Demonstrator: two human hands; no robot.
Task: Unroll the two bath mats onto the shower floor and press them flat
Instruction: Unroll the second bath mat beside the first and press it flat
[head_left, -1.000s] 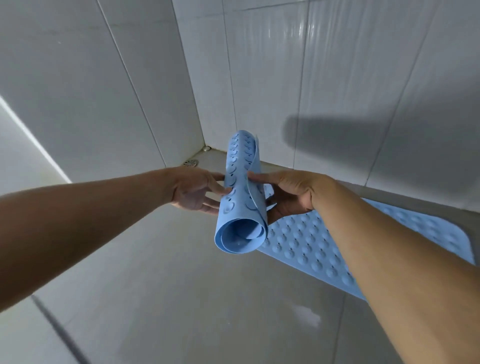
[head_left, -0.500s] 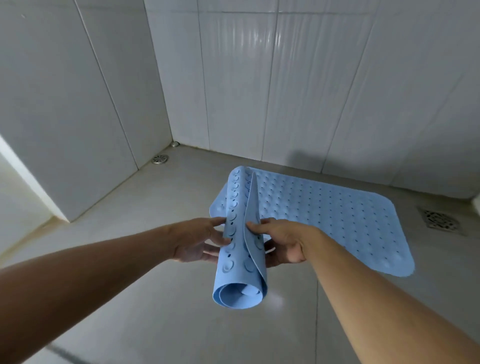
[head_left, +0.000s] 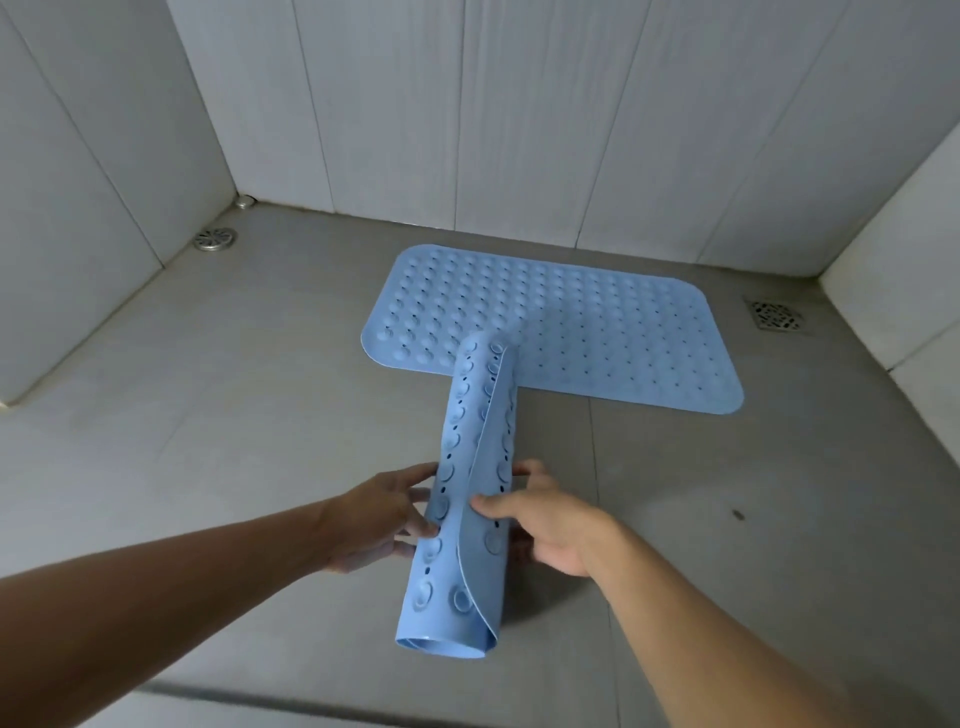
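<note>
A light blue bath mat (head_left: 582, 332) with suction bumps lies flat on the grey shower floor (head_left: 234, 415) near the back wall. A second blue mat (head_left: 470, 509) is still rolled into a loose tube, held in the air in front of me, pointing away toward the flat mat. My left hand (head_left: 376, 519) grips the roll from its left side. My right hand (head_left: 545, 525) grips it from the right, thumb pinching the loose outer edge. The roll's far end overlaps my view of the flat mat.
A round metal drain (head_left: 214, 239) sits at the back left corner and a square drain (head_left: 776, 314) at the back right. White tiled walls (head_left: 467, 114) enclose the floor on three sides. A dark seam crosses the floor near my arms.
My view has tilted down and back, showing the whole flat mat and both drains. The rolled mat sits lower and its loose outer flap has opened slightly under my right thumb.
</note>
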